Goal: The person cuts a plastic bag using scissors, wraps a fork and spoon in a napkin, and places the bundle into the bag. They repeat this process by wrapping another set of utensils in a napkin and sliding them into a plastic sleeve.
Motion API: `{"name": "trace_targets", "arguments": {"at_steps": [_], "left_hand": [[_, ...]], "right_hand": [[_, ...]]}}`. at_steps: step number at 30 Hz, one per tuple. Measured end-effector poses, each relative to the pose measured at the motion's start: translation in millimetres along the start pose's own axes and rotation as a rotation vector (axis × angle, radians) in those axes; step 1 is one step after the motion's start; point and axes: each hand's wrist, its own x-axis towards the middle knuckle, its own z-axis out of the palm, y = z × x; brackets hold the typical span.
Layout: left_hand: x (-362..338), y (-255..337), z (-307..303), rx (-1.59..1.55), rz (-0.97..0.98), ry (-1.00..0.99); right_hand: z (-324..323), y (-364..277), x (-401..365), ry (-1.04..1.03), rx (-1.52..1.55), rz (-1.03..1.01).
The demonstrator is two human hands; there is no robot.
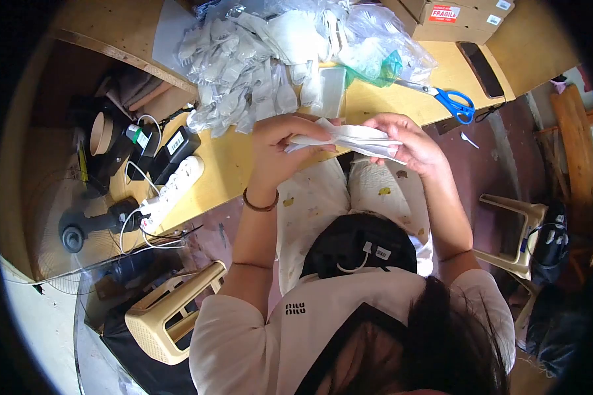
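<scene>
In the head view my left hand [290,137] and my right hand [415,146] meet over my lap at the table's front edge. Between them is a thin stack of white folded paper, like napkins [359,135], with some clear film along it. Fingers of both hands are closed on opposite ends of it. Just beyond lies a large heap of white plastic cutlery [244,62] in clear wrappers. A clear plastic sleeve [331,89] rests on the table beyond the stack, beside a green plastic bag [379,71].
Blue-handled scissors [454,105] lie at the table's right edge, near a dark phone [481,69]. Cardboard boxes [448,23] stand at the back right. On the left are a white power strip [178,187] with cables and a small fan [72,230]. Plastic stools [168,316] flank me.
</scene>
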Motion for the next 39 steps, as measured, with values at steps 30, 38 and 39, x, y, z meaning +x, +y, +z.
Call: {"name": "trace_targets", "arguments": {"at_steps": [30, 38, 39], "left_hand": [[0, -17, 0, -0.086, -0.230, -0.080], [0, -25, 4, -0.089, -0.258, -0.097], [-1, -25, 4, -0.098, -0.258, -0.094]], "right_hand": [[20, -25, 6, 0.010, -0.798, -0.082], [8, -11, 21, 0.010, -0.795, -0.024], [8, -10, 21, 0.013, -0.756, -0.039]]}}
